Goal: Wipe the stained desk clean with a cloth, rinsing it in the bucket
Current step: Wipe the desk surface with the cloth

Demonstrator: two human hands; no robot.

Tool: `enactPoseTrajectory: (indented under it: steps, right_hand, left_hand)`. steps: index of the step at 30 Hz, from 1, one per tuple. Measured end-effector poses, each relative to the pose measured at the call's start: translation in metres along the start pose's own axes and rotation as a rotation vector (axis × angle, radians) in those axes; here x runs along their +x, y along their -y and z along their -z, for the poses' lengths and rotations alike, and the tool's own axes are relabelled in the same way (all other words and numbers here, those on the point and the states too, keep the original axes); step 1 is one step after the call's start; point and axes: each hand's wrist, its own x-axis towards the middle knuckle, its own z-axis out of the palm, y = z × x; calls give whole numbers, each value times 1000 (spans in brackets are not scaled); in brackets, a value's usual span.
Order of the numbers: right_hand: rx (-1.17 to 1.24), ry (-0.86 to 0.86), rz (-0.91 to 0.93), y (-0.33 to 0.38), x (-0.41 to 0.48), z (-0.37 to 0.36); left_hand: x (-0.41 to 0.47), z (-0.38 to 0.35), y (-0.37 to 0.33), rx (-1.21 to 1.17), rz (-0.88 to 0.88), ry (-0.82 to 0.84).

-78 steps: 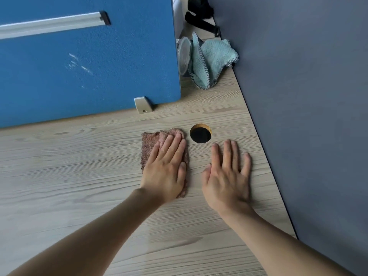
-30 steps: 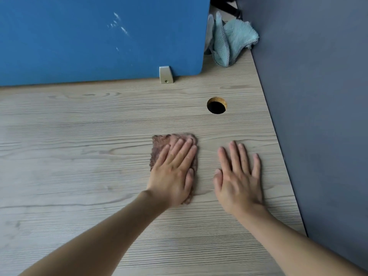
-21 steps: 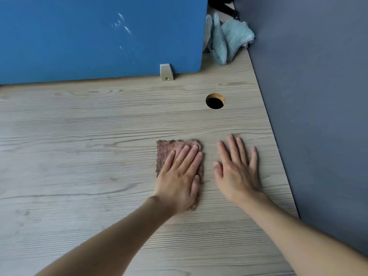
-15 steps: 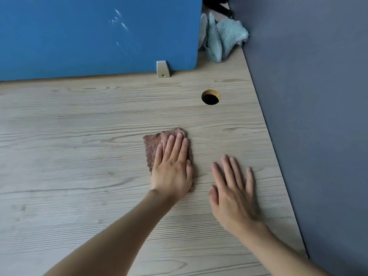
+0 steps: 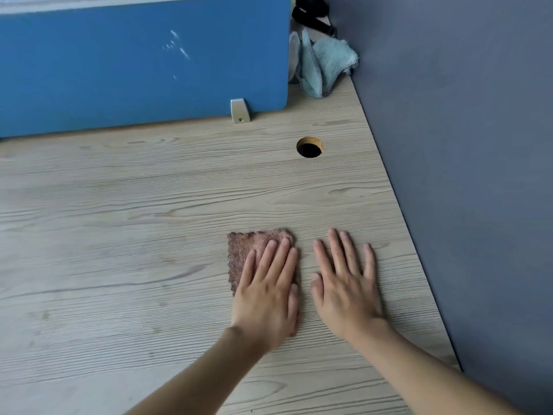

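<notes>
A light wood-grain surface [image 5: 119, 235] fills the view, bounded on the far side by a blue partition [image 5: 119, 70] and on the right by a grey wall [image 5: 463, 145]. A metal bracket [image 5: 240, 111] stands at the partition's base. A round cable hole [image 5: 309, 147] is cut in the surface toward the far right. In the far right corner, past the partition's end, a teal cloth [image 5: 324, 67] lies bunched, with a black strap [image 5: 312, 18] just beyond it.

The brown cloth [image 5: 248, 250] lies flat on the surface, nearer than the cable hole and well apart from it. The left hand [image 5: 266, 295] rests palm-down on it. Its grip is flat, with the fingers straight and close together, pressing the cloth to the surface. The cloth's far left part shows beyond the fingers. The right hand [image 5: 344, 289] lies just right of the cloth, palm-down on the bare surface, its grip spread and holding nothing.
</notes>
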Motion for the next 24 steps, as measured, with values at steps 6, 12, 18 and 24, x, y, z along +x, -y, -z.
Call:
enactPoseTrajectory:
  steps: [6, 12, 18, 24]
  right_hand:
    - [44, -14, 6, -4, -14, 4]
    - [15, 112, 29, 1, -39, -5]
    - [9, 235, 26, -2, -36, 0]
    - [-40, 256, 52, 6, -41, 8]
  left_hand:
    - [13, 1, 14, 26, 179, -46]
    - [-27, -2, 2, 25, -39, 12]
    - [-37, -2, -19, -20, 178, -34]
    - [-55, -3, -3, 29, 75, -2]
